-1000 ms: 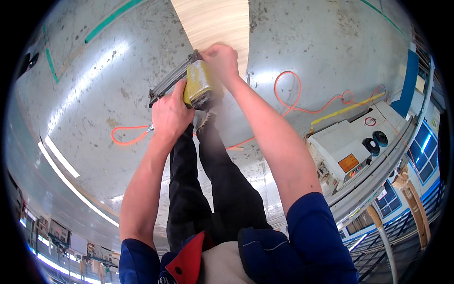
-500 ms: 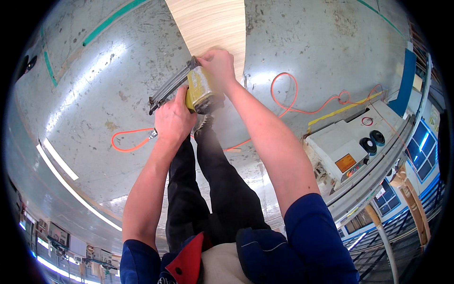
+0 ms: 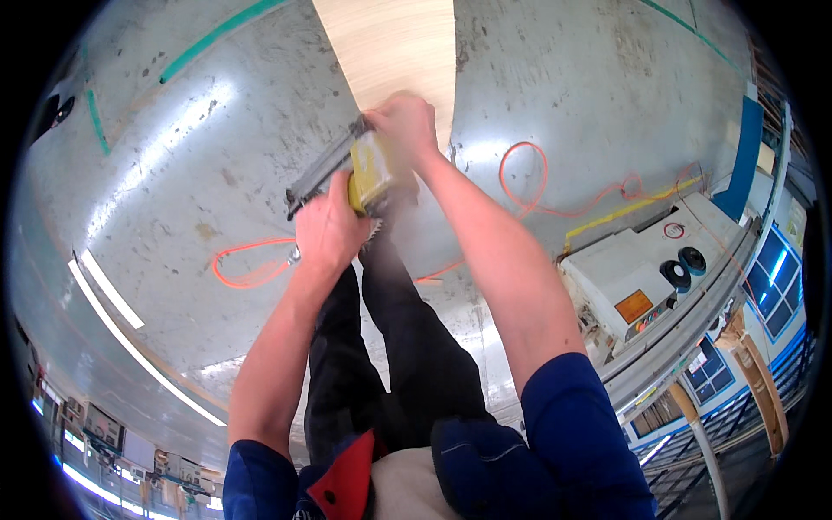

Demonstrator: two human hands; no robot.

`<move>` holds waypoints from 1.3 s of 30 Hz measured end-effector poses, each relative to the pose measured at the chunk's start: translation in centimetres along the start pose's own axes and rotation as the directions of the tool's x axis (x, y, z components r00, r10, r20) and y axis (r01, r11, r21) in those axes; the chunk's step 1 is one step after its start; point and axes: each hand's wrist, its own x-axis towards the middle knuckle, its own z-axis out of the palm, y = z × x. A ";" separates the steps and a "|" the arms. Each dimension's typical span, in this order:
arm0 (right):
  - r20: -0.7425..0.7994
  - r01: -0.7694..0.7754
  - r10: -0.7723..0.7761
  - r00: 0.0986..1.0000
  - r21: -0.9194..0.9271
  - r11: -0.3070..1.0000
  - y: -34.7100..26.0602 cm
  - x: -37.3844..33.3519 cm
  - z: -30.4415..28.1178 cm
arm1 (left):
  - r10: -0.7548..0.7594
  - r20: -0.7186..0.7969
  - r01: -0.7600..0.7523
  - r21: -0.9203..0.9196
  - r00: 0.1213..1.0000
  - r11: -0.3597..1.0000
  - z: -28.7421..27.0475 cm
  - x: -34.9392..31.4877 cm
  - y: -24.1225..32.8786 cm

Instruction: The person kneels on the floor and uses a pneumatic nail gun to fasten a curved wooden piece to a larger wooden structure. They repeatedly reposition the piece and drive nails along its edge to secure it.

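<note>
My left hand (image 3: 328,232) is closed around the handle of a yellow air nail gun (image 3: 370,175). The gun's long dark magazine (image 3: 325,165) slants down to the left from its nose. A pale wood-grain panel (image 3: 394,48) extends away from me at the top. My right hand (image 3: 407,126) lies over its near end, close to the gun's nose, with the fingers curled; what they grip is hidden. An orange air hose (image 3: 247,267) loops below my left hand from a metal coupling (image 3: 293,256). A smear blurs the gun's right side.
On the right stands a white machine (image 3: 633,269) with dark round knobs and a metal rail (image 3: 676,347). More orange hose (image 3: 546,178) coils over the grey floor (image 3: 217,173). A wooden-handled pole (image 3: 693,416) is at lower right.
Both hands and the nail gun have shifted slightly right, and the gun's magazine has moved with them. The panel and floor also appear a little further right in view.
</note>
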 end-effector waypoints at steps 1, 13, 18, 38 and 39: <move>-0.012 0.043 -0.042 0.999 0.053 0.998 0.0 0.2 0.0 | -0.016 0.014 0.016 -0.004 1.000 1.000 0.1 -0.7 -0.3; 0.066 0.044 -0.043 0.997 -0.011 0.999 4.4 -2.3 0.5 | -0.129 0.123 0.137 -0.058 0.984 0.989 3.6 -8.5 -5.3; 0.025 -0.006 0.005 1.000 0.045 0.999 4.7 -2.7 1.8 | 0.029 -0.026 -0.030 -0.044 0.999 0.999 4.7 -5.2 -4.7; 0.109 0.016 0.011 0.994 -0.250 0.968 5.7 -5.5 -0.3 | -0.125 0.136 0.126 0.003 0.983 0.992 0.0 -6.0 -6.7; 0.135 -0.013 0.049 0.990 -0.251 0.968 6.1 -6.3 -0.9 | -0.208 0.162 0.209 0.010 0.965 0.978 -0.1 -7.7 -8.1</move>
